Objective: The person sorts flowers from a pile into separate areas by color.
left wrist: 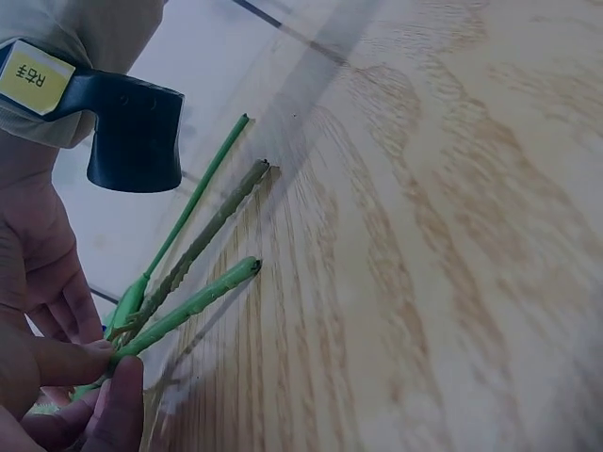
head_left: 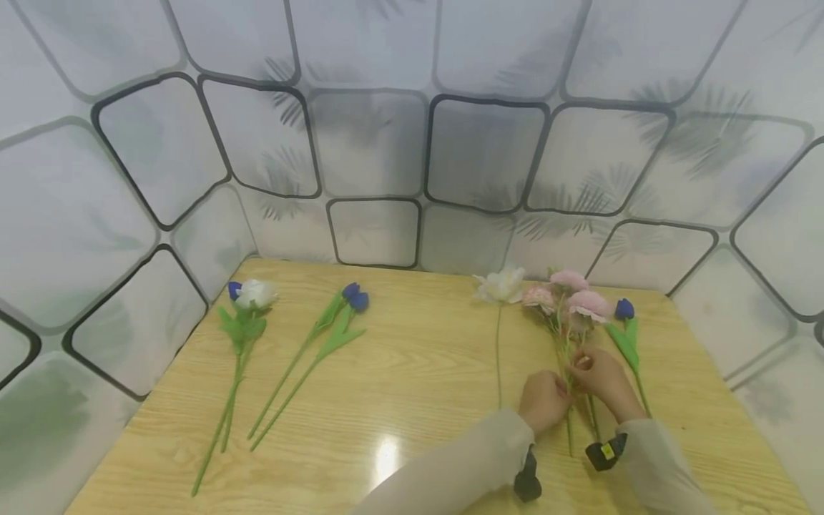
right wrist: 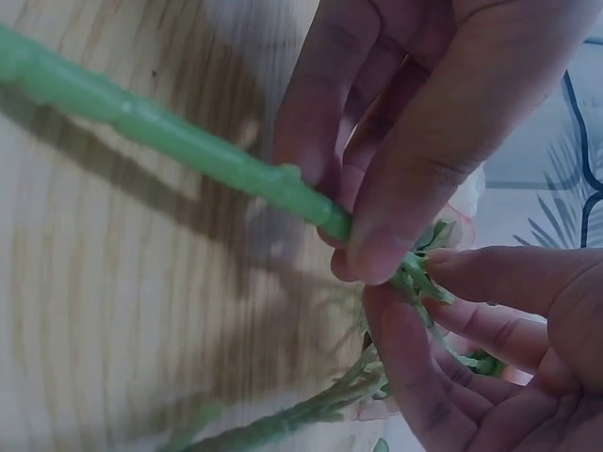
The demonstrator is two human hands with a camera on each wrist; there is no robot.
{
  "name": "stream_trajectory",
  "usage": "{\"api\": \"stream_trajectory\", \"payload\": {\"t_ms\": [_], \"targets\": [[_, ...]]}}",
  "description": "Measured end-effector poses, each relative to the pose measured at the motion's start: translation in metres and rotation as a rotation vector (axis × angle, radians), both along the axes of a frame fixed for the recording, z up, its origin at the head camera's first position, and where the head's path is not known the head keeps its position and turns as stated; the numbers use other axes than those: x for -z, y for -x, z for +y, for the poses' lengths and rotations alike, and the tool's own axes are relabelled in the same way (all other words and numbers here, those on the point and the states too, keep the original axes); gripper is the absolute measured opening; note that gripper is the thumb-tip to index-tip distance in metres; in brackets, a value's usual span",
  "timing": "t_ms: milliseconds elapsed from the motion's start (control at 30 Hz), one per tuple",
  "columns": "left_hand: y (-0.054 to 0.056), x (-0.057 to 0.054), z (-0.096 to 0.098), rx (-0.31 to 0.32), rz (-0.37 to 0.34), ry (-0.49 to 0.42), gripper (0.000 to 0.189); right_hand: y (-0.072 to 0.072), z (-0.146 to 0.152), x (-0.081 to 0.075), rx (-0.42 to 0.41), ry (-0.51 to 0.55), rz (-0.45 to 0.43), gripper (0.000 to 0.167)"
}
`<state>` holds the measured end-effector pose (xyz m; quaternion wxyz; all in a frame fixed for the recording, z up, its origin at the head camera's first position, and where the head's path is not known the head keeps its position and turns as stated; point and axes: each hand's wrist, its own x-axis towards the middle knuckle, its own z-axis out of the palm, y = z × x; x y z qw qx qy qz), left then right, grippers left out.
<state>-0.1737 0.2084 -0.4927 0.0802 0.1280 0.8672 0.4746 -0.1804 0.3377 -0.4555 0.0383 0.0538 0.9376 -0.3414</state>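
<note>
At the right of the table, my left hand [head_left: 546, 402] pinches the green stem [right wrist: 188, 141] of a pink artificial flower [head_left: 589, 306] between thumb and fingers. Just above it, my right hand [head_left: 601, 375] pinches the thin leafy part [right wrist: 415, 278] of that stem, thumb and fingertip close to the left hand's fingertips. The stem's cut end [left wrist: 252, 266] points back toward me. Other pink flowers [head_left: 539, 297] lie bunched there, and a duller green-brown stem [left wrist: 212, 226] runs alongside. The flower heads are mostly hidden in both wrist views.
A white flower [head_left: 502, 286] on a thin stem lies left of the bunch, a blue tulip [head_left: 624, 310] right of it. Farther left lie two blue tulips [head_left: 355, 297] and a white rose [head_left: 256, 295] with another blue bloom. A patterned cloth wall [head_left: 373, 232] borders the wooden table [head_left: 425, 386].
</note>
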Motion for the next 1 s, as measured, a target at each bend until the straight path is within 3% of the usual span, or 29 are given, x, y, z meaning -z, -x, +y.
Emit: {"api": "stream_trajectory", "payload": {"t_ms": [267, 400, 533, 633, 800, 1000], "targets": [[-0.002, 0.002, 0.002, -0.007, -0.026, 0.016, 0.025, 0.000, 0.001, 0.002, -0.022, -0.032, 0.002, 0.017], [-0.002, -0.001, 0.001, 0.009, -0.007, 0.026, 0.032, 0.000, 0.002, -0.001, -0.016, -0.064, 0.001, 0.022], [-0.003, -0.005, 0.000, 0.014, -0.040, -0.012, 0.047, -0.001, 0.002, -0.006, -0.011, -0.057, -0.011, 0.026], [-0.005, -0.010, -0.002, -0.006, -0.100, -0.057, 0.041, -0.003, 0.002, -0.010, -0.010, -0.031, -0.023, 0.028], [-0.006, -0.016, -0.008, 0.003, -0.162, -0.092, 0.015, -0.003, 0.003, -0.018, -0.016, -0.008, -0.026, 0.030], [-0.007, -0.025, -0.024, 0.046, -0.156, -0.052, 0.033, -0.002, -0.002, -0.033, -0.029, -0.097, -0.003, 0.034]]}}
